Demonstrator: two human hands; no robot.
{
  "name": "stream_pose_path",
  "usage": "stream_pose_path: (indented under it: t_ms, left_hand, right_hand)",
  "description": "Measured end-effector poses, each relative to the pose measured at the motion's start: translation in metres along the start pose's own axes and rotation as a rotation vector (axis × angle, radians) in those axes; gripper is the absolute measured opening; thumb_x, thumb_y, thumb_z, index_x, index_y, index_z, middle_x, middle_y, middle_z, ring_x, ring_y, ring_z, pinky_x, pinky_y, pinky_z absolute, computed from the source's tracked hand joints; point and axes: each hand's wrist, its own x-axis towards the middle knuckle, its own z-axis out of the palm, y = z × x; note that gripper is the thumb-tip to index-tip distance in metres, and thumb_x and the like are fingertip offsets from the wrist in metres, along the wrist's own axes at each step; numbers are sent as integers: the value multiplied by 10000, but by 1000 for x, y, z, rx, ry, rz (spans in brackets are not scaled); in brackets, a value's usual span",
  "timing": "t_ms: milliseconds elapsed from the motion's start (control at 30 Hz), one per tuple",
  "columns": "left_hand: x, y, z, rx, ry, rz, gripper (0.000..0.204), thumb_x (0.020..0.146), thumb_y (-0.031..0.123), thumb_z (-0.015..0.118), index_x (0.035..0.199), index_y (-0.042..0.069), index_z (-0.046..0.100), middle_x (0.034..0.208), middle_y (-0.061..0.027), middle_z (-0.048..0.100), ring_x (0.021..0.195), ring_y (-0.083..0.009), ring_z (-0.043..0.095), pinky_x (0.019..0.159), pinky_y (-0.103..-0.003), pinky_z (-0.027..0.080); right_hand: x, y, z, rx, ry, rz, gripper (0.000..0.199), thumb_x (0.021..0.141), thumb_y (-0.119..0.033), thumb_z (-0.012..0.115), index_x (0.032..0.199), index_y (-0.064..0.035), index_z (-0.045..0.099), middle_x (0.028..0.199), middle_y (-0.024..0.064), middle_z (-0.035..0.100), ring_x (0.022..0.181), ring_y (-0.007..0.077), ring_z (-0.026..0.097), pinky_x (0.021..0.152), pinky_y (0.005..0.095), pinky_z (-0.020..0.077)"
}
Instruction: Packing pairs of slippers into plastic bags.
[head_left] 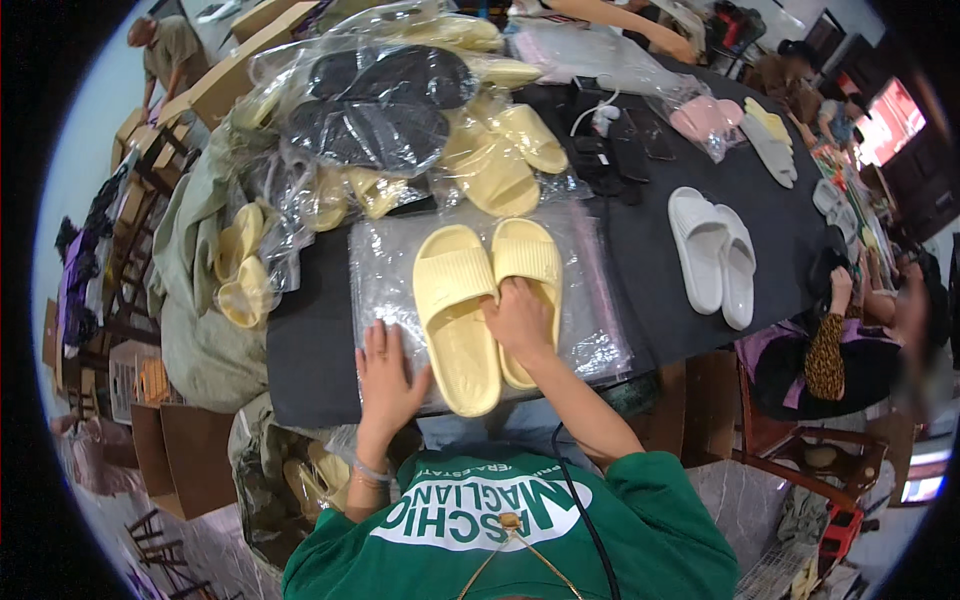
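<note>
Camouflage sack (250,490), below the worktop's near left corner: holds cream slides (330,475), partly hidden. Brown cardboard box (195,465), just left of the sack; contents cannot be told.

Left hand (388,385), near edge of the black worktop (645,285): fingers spread, palm down on a stack of clear plastic bags (385,270), gripping nothing. Right hand (522,325): fingers at the strap of the right slide; whether they grip it cannot be told.

Pair of cream ribbed-strap slides (462,345), side by side on the bag stack at the near edge, toes toward the far edge; unbagged.

Bagged cream slides (240,295), left edge, against a grey-green cloth (190,310). White slides (700,250), one pair, unbagged, towards the right edge; a bare strip of worktop runs between them and the bag stack.

Beyond the stack, towards the far left corner: clear bag with black slides (375,135), crowded by bagged cream slides (490,170). Far right: clear bag with pink slides (705,120).
</note>
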Motion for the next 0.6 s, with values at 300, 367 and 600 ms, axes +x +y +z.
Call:
stream_pose_path:
  t_ms: [300, 367, 600]
  left_hand:
    - [145, -51, -14, -434, 388, -200, 524, 890, 342, 629, 1202, -72, 550, 1036, -221, 636, 956, -314, 625, 834, -368, 485]
    - [169, -52, -13, -472, 329, -228, 455, 884, 372, 633, 1079, -39, 634, 890, -189, 674, 823, -284, 661, 750, -356, 502]
    - [181, -66, 20, -254, 582, -291, 341, 933, 354, 541, 914, 30, 644, 810, -172, 656, 775, -350, 638, 676, -420, 478]
  right_hand:
    - [-2, 3, 6, 24, 78, -92, 350, 829, -278, 593, 977, 38, 615, 1088, 203, 596, 979, 379, 601, 801, 497, 498]
    - [-1, 11, 10, 33, 102, -110, 347, 830, -273, 591, 979, 39, 612, 1084, 206, 595, 975, 381, 602, 801, 498, 495]
    - [-3, 11, 3, 100, 125, -44, 317, 850, -239, 559, 1001, 38, 593, 1079, 213, 588, 997, 387, 583, 819, 489, 479]
